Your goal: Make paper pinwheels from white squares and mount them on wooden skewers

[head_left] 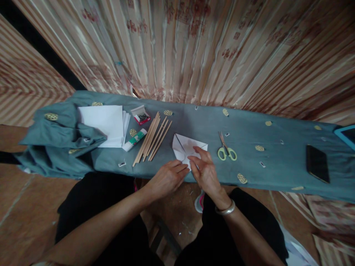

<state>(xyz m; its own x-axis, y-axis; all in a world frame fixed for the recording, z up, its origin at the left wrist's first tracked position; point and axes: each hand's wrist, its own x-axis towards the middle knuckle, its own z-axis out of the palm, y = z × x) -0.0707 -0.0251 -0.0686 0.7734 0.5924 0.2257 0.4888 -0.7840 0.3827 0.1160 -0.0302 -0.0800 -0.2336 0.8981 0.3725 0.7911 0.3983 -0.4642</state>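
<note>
A white sheet of paper (191,144) with fold lines across it lies on the cloth-covered table in front of me. Its near corner is between my two hands. My left hand (169,177) presses its closed fingertips on the near left edge of the paper. From the right, my right hand (204,170) grips the near part with bent fingers and thumb, partly hiding it. To the right of the paper lie scissors (226,149) with light green handles, blades pointing away. Left of the paper several thin wooden sticks (152,138) lie in a loose bunch.
A glue stick (135,139) lies beside the sticks, with a small open red-and-white box (141,115) of dark pins or tacks behind. Stacked white paper (104,123) is farther left, partly under bunched cloth. A phone (317,163) and blue-edged device (346,135) lie right. A curtain (177,55) hangs behind.
</note>
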